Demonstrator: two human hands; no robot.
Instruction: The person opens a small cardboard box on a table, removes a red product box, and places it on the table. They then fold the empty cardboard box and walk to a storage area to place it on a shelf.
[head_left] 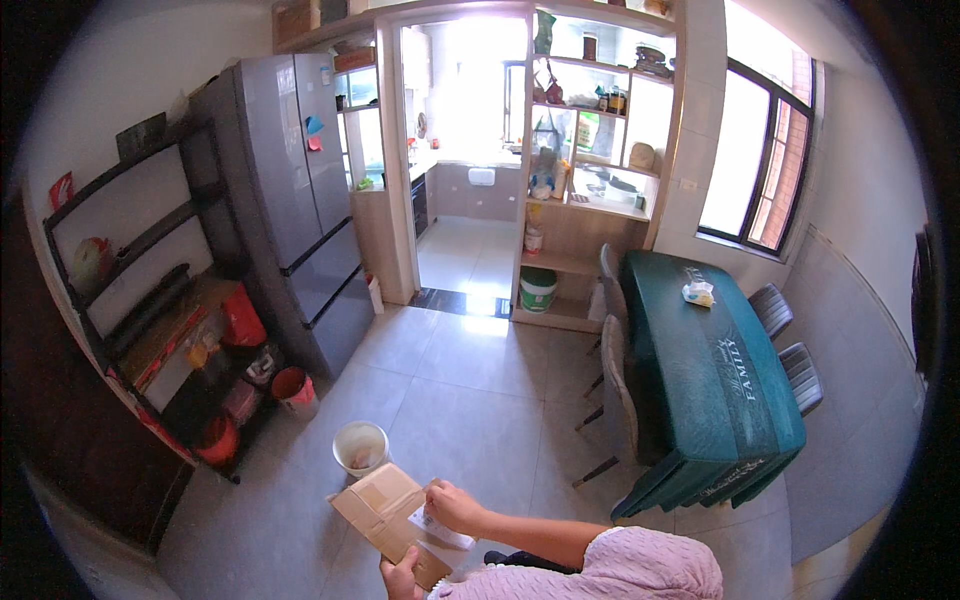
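Observation:
A brown cardboard box [378, 502], flattish and with tape over one side, is held low in front of me. My left hand [402, 574] grips its near edge, thumb on top. On the box's right part is a white paper label [442, 532], partly lifted and curled. The fingers of my right hand [455, 508] are closed in a pinch at the label's upper end. Just beyond the box, a white bucket [345, 452] stands on the floor with something small and brownish inside.
At right stands a table with a dark green cloth [690, 350], chairs [618, 385] beside it and a tissue pack [699, 293] on top. A grey fridge [290, 150] and a black shelf rack [150, 230] line the left. A doorway [465, 230] opens ahead beside wooden shelves [570, 262].

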